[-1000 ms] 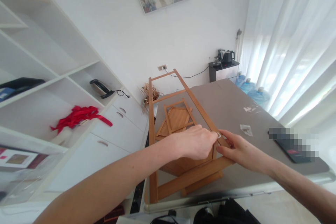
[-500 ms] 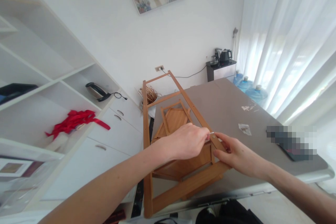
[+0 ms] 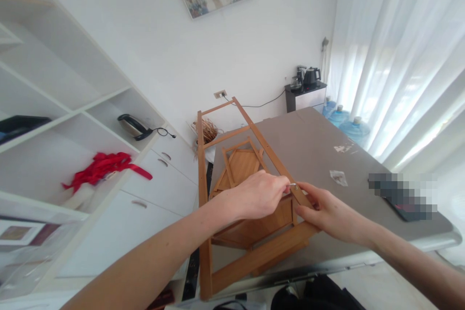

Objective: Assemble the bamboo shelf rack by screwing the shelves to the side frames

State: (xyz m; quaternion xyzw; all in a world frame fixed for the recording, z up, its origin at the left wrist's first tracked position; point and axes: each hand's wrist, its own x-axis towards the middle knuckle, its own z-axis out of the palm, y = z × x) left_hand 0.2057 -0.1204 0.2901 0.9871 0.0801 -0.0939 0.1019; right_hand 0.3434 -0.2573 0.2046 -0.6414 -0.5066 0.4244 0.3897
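A tall wooden frame [image 3: 255, 131] with crossbars leans over the table. My left hand [image 3: 256, 196] is closed around a thin silvery hex key [image 3: 292, 184], most of it hidden in the fingers. Its exposed end meets a bolt [image 3: 296, 188] in the frame's right rail. Just right of that bolt, my right hand [image 3: 329, 213] grips the same rail, thumb on the near side and fingers around the far side. Within and beneath the frame lie wooden panels [image 3: 278, 225], partly covered by my left hand and forearm.
The grey table [image 3: 290, 140] carries a small plastic bag [image 3: 338, 178], white scraps [image 3: 343, 147] and a dark, blurred-out object [image 3: 403, 198]. White shelves [image 3: 101, 92] with a kettle [image 3: 134, 127] and red ribbon [image 3: 105, 167] stand left. Water bottles [image 3: 354, 128] sit by the curtain.
The hex key's exposed end has turned slightly at the bolt. Both hands hold nearly the same places, and the wooden frame stays put.
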